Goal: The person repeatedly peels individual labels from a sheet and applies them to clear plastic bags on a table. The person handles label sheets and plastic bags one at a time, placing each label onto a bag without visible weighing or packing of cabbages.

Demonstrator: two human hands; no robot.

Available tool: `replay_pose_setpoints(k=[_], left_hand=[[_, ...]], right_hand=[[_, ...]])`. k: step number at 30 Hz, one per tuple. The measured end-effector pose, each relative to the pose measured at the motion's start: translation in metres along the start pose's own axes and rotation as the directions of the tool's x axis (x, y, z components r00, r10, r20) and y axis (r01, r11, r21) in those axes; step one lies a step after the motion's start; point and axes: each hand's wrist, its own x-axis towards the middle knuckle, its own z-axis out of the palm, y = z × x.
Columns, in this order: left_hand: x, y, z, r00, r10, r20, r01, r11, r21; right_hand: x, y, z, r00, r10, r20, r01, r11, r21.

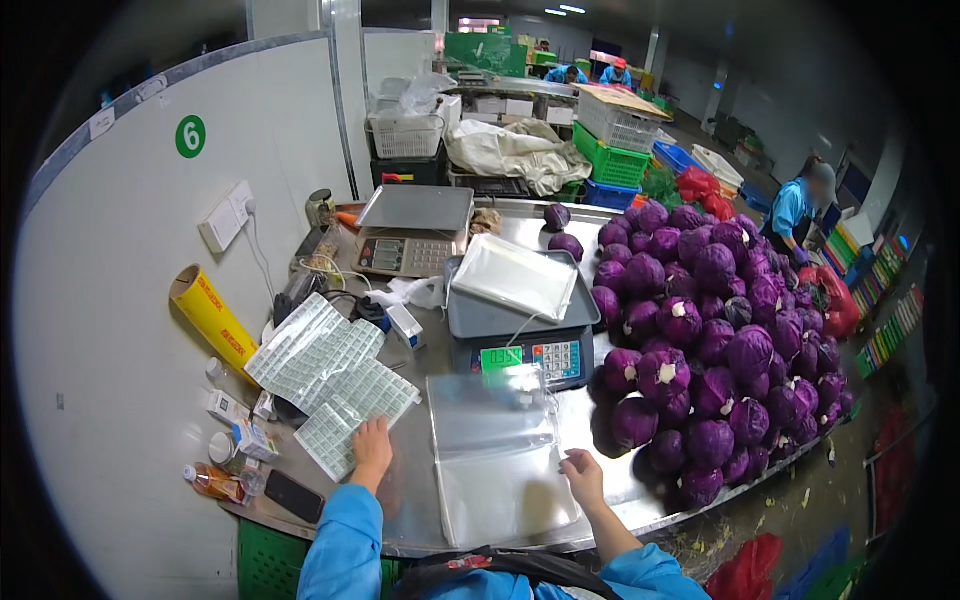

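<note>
My left hand (372,452) rests at the lower right edge of printed label sheets (318,375), its fingers slightly bent and apart, holding nothing visible. My right hand (582,480) is open with curled fingers at the right edge of clear plastic bags (495,480) lying flat on the steel table (405,520). Behind the bags stands a digital scale (537,365) with a stack of clear bags (505,275) on its pan. A big pile of purple cabbages (715,340) covers the table's right side.
A second scale (408,255), a yellow roll (212,320), a bottle (212,482) and a phone (294,496) line the left side by a white partition (120,300). Crates (610,160) stand behind. A co-worker (790,220) is at the right; two more people are farther back.
</note>
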Motion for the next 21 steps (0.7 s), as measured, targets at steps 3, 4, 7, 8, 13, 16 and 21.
replay_pose_setpoints(k=[3, 4, 7, 8, 13, 16, 21], left_hand=[[0.006, -0.024, -0.008, 0.996, 0.013, 0.083, -0.014, 1.000, 0.005], [0.011, -0.032, -0.016, 0.995, 0.025, 0.096, -0.028, 0.999, 0.030], [0.016, -0.029, -0.059, 0.967, 0.200, -0.158, -0.203, 0.979, -0.004], [0.016, -0.017, -0.091, 0.932, 0.280, -0.232, -0.290, 0.957, -0.012], [-0.009, 0.036, -0.212, 0.828, 0.485, -0.281, -0.543, 0.820, -0.182], [-0.018, 0.057, -0.243, 0.787, 0.551, -0.277, -0.616, 0.719, -0.321], [-0.026, 0.057, -0.243, 0.796, 0.534, -0.287, -0.605, 0.673, -0.425]], right_hand=[[-0.007, -0.011, 0.008, 0.995, -0.036, 0.096, 0.036, 0.999, -0.003], [-0.006, -0.016, 0.010, 0.994, -0.033, 0.106, 0.037, 0.999, -0.035], [-0.011, -0.044, 0.015, 0.989, -0.045, 0.139, 0.063, 0.990, -0.126], [-0.016, -0.057, 0.017, 0.989, -0.044, 0.144, 0.066, 0.986, -0.151], [-0.019, -0.160, 0.058, 0.725, -0.624, 0.290, 0.686, 0.623, -0.375], [-0.019, -0.178, 0.066, 0.600, -0.692, 0.401, 0.798, 0.480, -0.365], [-0.020, -0.173, 0.067, 0.577, -0.718, 0.388, 0.814, 0.473, -0.337]])
